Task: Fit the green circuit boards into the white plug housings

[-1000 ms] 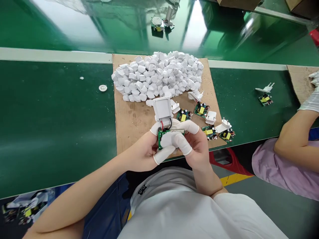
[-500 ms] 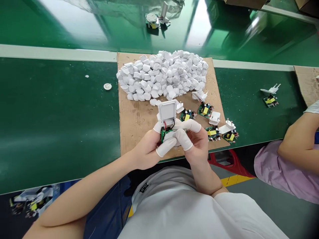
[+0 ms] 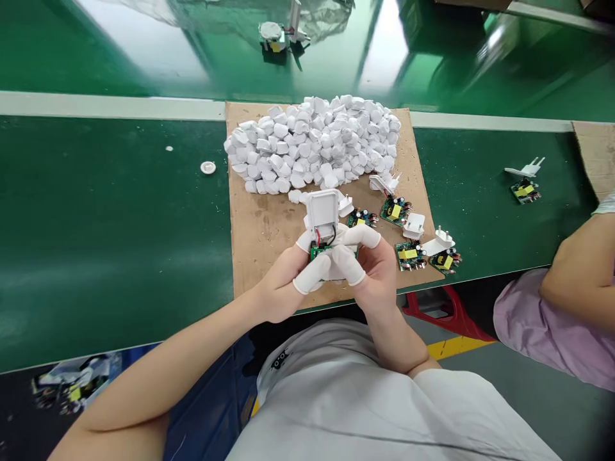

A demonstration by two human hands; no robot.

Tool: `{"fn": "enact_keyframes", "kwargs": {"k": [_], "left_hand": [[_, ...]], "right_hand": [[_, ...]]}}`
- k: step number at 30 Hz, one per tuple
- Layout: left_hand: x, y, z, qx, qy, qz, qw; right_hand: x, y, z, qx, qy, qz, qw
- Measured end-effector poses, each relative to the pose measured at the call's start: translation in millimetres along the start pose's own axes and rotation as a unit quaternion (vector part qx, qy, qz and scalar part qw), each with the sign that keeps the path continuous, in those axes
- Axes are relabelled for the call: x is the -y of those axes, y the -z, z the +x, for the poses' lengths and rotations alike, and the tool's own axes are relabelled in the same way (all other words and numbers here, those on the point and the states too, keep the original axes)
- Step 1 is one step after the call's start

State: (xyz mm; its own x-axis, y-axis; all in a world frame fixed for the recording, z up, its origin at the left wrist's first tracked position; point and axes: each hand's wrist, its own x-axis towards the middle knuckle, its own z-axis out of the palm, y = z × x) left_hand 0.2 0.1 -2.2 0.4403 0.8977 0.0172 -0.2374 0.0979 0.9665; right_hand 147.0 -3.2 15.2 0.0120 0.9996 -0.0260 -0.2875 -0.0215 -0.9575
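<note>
Both my hands meet over the near edge of a brown cardboard sheet point(image 3: 259, 230). My left hand point(image 3: 283, 282) and my right hand point(image 3: 372, 272), with white finger cots on, pinch a small green circuit board point(image 3: 318, 251). Red and black wires join the board to a white plug cover point(image 3: 323, 214) that stands up just above my fingers. A large heap of white plastic shells point(image 3: 317, 144) lies on the far half of the cardboard. Several loose circuit boards point(image 3: 407, 254) and white plug pieces point(image 3: 414, 225) lie to the right of my hands.
The cardboard rests on a dark green bench point(image 3: 106, 211), with a glossy green conveyor point(image 3: 144, 45) behind it carrying one assembly point(image 3: 273, 35). A white cap point(image 3: 207, 168) lies left. Another plug and board point(image 3: 523, 182) lie far right, near a co-worker's arm point(image 3: 576, 275). A red stool point(image 3: 432, 307) stands below.
My hands with the board and cover have shifted slightly up and away from me. The assembly on the far conveyor has drifted left. The co-worker's gloved hand has left the view.
</note>
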Motion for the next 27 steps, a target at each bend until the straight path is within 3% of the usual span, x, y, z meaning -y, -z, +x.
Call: {"fn": "enact_keyframes", "kwargs": {"k": [8, 14, 21, 27], "left_hand": [[3, -0.3, -3, 0.004, -0.021, -0.032, 0.999], [-6, -4.3, 1, -0.017, 0.05, -0.049, 0.997], [-8, -7.2, 3, -0.055, 0.097, -0.097, 0.989], [-13, -6.7, 3, -0.013, 0.093, -0.117, 0.989]], "right_hand": [[3, 1, -4, 0.025, -0.007, 0.029, 0.999], [-2, 9, -1, 0.017, -0.012, 0.002, 1.0], [-2, 11, -5, 0.064, -0.033, -0.016, 0.997], [-1, 24, -8, 0.1, -0.056, 0.018, 0.993]]}}
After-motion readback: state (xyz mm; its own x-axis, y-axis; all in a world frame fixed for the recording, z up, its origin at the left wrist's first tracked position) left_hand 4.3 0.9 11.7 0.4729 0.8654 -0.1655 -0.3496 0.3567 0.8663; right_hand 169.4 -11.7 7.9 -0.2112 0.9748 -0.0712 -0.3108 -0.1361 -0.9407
